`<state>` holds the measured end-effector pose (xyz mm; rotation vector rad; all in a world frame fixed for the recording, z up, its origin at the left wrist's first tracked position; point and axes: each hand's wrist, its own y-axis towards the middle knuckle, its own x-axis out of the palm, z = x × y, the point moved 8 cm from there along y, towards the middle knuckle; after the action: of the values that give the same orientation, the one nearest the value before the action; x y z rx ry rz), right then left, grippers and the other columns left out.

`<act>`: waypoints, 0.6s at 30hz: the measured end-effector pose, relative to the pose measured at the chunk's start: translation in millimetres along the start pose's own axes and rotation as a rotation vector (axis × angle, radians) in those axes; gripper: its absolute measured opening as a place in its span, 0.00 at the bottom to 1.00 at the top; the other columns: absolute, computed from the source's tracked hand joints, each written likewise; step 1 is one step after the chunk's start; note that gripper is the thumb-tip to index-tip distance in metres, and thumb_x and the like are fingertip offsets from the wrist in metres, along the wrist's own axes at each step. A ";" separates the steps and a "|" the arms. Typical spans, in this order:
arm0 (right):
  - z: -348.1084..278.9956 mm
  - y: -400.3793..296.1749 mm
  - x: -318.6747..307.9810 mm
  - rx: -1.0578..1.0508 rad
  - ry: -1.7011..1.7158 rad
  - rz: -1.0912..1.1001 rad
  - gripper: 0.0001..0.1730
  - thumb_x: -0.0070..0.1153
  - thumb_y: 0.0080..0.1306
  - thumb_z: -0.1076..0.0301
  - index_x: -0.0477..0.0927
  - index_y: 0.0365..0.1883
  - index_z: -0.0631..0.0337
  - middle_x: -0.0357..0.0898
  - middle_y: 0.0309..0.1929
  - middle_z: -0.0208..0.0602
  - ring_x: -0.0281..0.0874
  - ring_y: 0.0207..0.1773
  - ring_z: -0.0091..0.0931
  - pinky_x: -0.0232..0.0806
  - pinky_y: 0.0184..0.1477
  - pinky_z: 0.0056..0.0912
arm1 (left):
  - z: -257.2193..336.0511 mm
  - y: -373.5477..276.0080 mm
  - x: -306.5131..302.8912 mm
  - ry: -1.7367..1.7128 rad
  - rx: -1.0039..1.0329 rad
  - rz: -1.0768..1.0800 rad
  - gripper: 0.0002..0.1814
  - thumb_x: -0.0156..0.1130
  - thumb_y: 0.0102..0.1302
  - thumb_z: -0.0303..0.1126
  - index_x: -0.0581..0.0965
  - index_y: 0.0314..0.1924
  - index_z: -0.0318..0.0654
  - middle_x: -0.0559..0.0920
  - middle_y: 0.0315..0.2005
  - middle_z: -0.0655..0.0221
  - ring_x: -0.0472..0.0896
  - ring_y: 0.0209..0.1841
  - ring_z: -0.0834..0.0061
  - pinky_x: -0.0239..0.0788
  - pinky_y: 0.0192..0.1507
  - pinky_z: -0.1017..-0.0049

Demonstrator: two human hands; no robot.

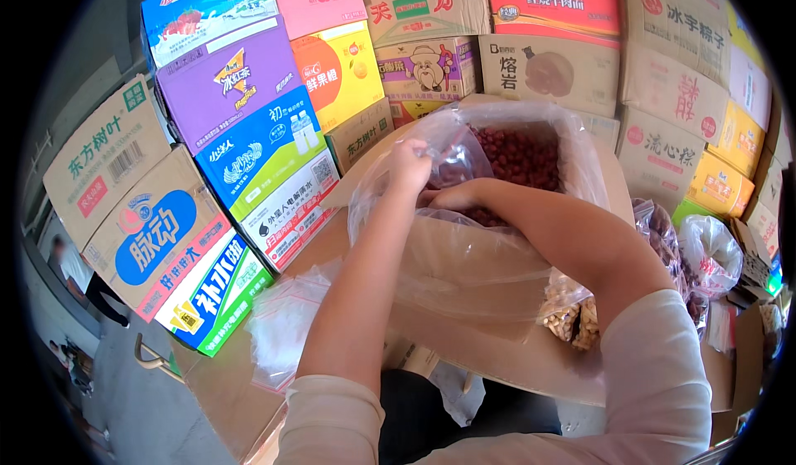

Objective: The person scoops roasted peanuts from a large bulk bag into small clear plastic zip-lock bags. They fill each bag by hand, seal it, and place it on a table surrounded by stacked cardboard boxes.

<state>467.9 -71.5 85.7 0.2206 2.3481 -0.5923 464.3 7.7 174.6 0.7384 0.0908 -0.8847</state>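
Observation:
A cardboard box (479, 272) lined with a clear plastic sheet (584, 148) stands before me, holding many dark red dried fruits (522, 154) that look like jujubes. My left hand (410, 163) pinches the edge of a small clear zip bag (465, 157) above the box's left side. My right hand (457, 196) reaches into the box from the right, palm side down, beside the lower part of that bag. Its fingertips are hidden by the bag and liner, so whether they grip anything is unclear.
A stack of flat clear zip bags (283, 328) lies left on the cardboard-covered table (217, 390). Bagged nuts (569, 322) sit under my right forearm; more filled bags (659, 235) stand right. Printed cartons (249, 148) wall the left and back. People (81, 272) are far left.

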 end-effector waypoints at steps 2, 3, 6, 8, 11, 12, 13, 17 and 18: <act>-6.1 -1.5 -0.4 0.015 -0.074 0.004 0.45 0.48 0.57 0.43 0.49 0.69 0.52 0.42 0.71 0.43 0.32 0.74 0.40 0.33 0.69 0.46 | 0.2 -1.1 0.7 0.086 -0.006 -0.059 0.13 0.59 0.49 0.24 0.78 0.37 0.34 0.81 0.37 0.54 0.79 0.44 0.61 0.68 0.48 0.69; -2.7 0.1 -0.6 0.008 -0.063 0.012 0.45 0.47 0.58 0.42 0.49 0.69 0.52 0.42 0.72 0.42 0.32 0.74 0.39 0.33 0.69 0.45 | 3.8 -2.6 1.1 0.104 0.016 -0.057 0.13 0.59 0.48 0.24 0.78 0.37 0.35 0.81 0.37 0.54 0.79 0.43 0.61 0.68 0.48 0.69; -2.4 -0.2 -5.8 -0.069 -0.036 0.089 0.41 0.46 0.59 0.44 0.52 0.67 0.53 0.46 0.70 0.41 0.38 0.72 0.37 0.38 0.68 0.43 | 9.0 -5.6 3.2 0.138 0.054 -0.053 0.12 0.59 0.47 0.24 0.79 0.36 0.35 0.81 0.36 0.54 0.79 0.43 0.60 0.69 0.47 0.68; -15.2 -8.1 -15.1 -0.199 -0.024 0.208 0.36 0.45 0.60 0.48 0.59 0.64 0.56 0.55 0.67 0.42 0.49 0.69 0.35 0.44 0.67 0.40 | 4.4 -3.5 3.8 0.139 0.042 -0.054 0.12 0.58 0.46 0.24 0.79 0.35 0.35 0.81 0.36 0.54 0.79 0.42 0.60 0.69 0.46 0.68; -47.8 -40.4 -0.2 -0.119 0.098 0.122 0.40 0.42 0.61 0.41 0.55 0.67 0.52 0.55 0.67 0.39 0.51 0.69 0.34 0.45 0.66 0.39 | 1.9 -4.1 -3.1 0.117 0.052 -0.048 0.12 0.58 0.46 0.24 0.80 0.33 0.35 0.81 0.35 0.54 0.79 0.41 0.59 0.69 0.46 0.68; -52.3 -47.1 1.0 -0.088 0.113 0.119 0.40 0.42 0.61 0.40 0.55 0.67 0.51 0.56 0.67 0.38 0.52 0.68 0.33 0.46 0.66 0.39 | 4.1 -3.1 -3.7 0.117 0.076 -0.026 0.11 0.58 0.45 0.24 0.80 0.33 0.35 0.81 0.34 0.54 0.80 0.40 0.59 0.70 0.45 0.68; -56.3 -53.8 3.5 -0.056 0.129 0.114 0.41 0.41 0.61 0.38 0.54 0.68 0.50 0.57 0.66 0.38 0.54 0.67 0.33 0.47 0.65 0.38 | 3.0 -3.4 -3.0 0.120 0.072 -0.031 0.12 0.58 0.45 0.24 0.80 0.33 0.35 0.81 0.34 0.54 0.80 0.40 0.59 0.70 0.45 0.68; -37.6 -32.6 2.5 -0.028 0.037 0.103 0.38 0.42 0.62 0.44 0.55 0.67 0.52 0.55 0.67 0.38 0.51 0.68 0.31 0.46 0.66 0.37 | 2.1 -3.7 -1.0 0.122 0.058 -0.031 0.12 0.58 0.44 0.24 0.80 0.33 0.35 0.81 0.35 0.53 0.80 0.41 0.60 0.70 0.45 0.69; -22.7 -15.3 1.8 -0.046 0.018 0.078 0.36 0.42 0.63 0.46 0.56 0.66 0.54 0.55 0.67 0.38 0.50 0.68 0.30 0.47 0.66 0.37 | 2.1 -3.6 1.2 0.116 0.053 -0.029 0.12 0.58 0.44 0.24 0.80 0.33 0.35 0.81 0.35 0.53 0.80 0.41 0.60 0.70 0.45 0.69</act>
<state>448.4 -74.2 104.7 0.2958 2.3557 -0.5002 461.9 4.2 173.7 0.8399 0.1817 -0.8745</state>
